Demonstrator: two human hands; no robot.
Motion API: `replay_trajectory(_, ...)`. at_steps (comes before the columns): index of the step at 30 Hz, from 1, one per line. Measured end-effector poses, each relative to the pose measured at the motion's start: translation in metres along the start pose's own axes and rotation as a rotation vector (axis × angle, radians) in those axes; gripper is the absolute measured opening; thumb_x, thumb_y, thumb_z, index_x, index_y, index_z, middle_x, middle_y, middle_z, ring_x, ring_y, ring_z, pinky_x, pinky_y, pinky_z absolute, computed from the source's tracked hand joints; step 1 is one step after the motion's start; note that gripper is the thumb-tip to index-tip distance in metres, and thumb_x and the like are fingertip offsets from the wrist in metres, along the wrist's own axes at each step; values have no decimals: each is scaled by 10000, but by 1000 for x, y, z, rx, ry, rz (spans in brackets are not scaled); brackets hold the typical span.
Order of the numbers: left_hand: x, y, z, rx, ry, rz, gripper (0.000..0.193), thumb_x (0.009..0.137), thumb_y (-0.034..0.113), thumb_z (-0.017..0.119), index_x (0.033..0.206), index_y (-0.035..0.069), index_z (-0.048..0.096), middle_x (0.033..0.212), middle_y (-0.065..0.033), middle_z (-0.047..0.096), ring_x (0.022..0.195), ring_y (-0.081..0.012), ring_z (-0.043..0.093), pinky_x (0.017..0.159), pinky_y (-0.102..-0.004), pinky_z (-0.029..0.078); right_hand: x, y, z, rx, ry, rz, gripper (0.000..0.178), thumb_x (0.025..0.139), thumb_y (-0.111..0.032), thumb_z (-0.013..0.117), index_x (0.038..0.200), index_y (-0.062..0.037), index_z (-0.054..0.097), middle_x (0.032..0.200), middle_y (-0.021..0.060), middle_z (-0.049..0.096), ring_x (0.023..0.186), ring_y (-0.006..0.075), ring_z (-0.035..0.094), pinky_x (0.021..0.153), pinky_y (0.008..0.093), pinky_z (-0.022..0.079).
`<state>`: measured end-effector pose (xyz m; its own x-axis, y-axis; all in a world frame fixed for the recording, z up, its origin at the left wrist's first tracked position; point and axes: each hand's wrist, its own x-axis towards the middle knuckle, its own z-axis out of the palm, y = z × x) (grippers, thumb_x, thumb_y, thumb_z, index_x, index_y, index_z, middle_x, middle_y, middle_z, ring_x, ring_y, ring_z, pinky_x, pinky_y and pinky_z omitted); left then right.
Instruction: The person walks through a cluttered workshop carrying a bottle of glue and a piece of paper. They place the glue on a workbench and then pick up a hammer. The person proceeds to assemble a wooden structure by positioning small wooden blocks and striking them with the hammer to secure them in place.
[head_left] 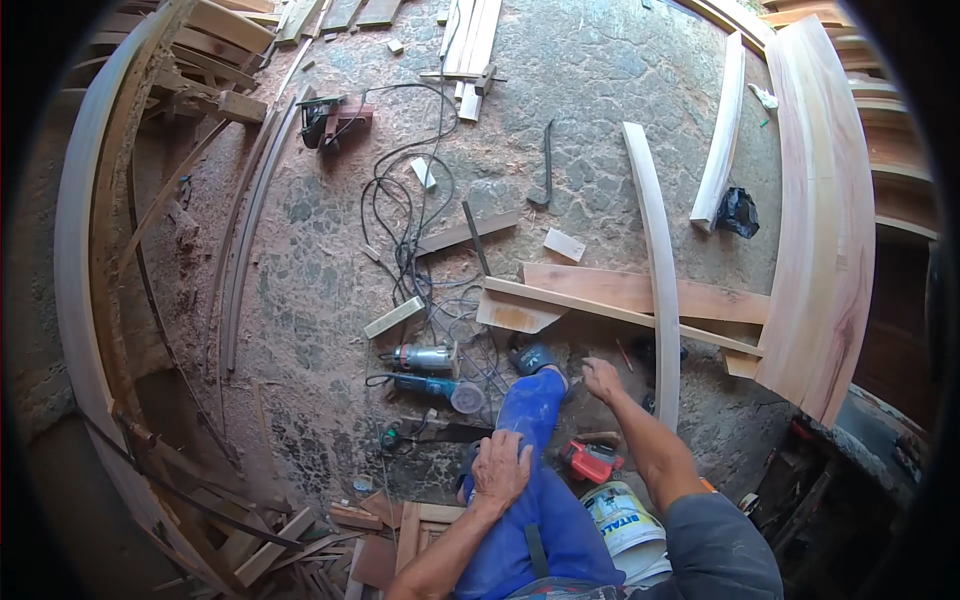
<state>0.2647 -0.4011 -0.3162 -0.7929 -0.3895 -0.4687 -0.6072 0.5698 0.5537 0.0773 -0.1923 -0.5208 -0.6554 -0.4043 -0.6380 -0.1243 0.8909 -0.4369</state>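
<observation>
My left hand (502,468) lies flat on the knee of my blue trousers (535,410), fingers spread and nothing in them. My right hand (602,380) reaches out beyond my right knee, low over the floor. Its fingers are partly curled and apart, and no held thing shows. Just past it lies a thin reddish stick (625,355), not touching it. A pale narrow board (655,270) runs lengthwise to its right. Beyond the hand, a thin wooden strip (610,310) crosses over a wider reddish plank (640,290). My dark shoe (532,360) is beside the hand.
An angle grinder (430,388) and a silver-bodied power tool (422,357) lie left of my foot among tangled cables (400,200). A red tool (592,462) and white bucket (625,520) stand right of my leg. A wide curved plank (825,210) flanks the right; a pry bar (546,170) lies ahead.
</observation>
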Motion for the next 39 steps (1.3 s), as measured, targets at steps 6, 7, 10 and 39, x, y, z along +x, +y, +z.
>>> replay_trajectory(6, 45, 14, 0, 57, -70, -96, 142, 830, 210, 693, 927, 114, 654, 926, -55, 620, 834, -281, 575, 724, -399, 493, 244, -29, 7, -199, 65, -170, 299, 885, -151, 484, 1126, -47, 627, 1234, 244, 554, 1158, 405, 545, 1008, 453, 454)
replay_trajectory(7, 51, 14, -2, 54, -69, -127, 137, 828, 207, 696, 922, 116, 655, 920, -51, 623, 820, -279, 574, 718, -396, 490, 281, -35, 8, -201, 78, -111, 312, 872, -138, 489, 1140, -46, 618, 1277, 249, 529, 1163, 420, 538, 1016, 456, 451)
replay_trajectory(10, 61, 9, -5, 32, -61, -198, 133, 819, 209, 708, 912, 126, 659, 909, -33, 627, 796, -263, 572, 680, -386, 485, 369, -46, 3, -339, 102, -191, 336, 821, -137, 523, 1128, -37, 619, 1388, 273, 441, 1202, 436, 521, 1026, 461, 453)
replay_trajectory(39, -55, -7, -22, -311, 376, 8, 572, 886, 456, 615, 1310, 99, 475, 1194, -144, 549, 1108, -339, 586, 916, -445, 505, -95, -280, -173, 934, 100, -451, 281, 926, -86, 640, 1173, 13, 552, 950, 55, 551, 871, 129, 570, 805, 262, 477)
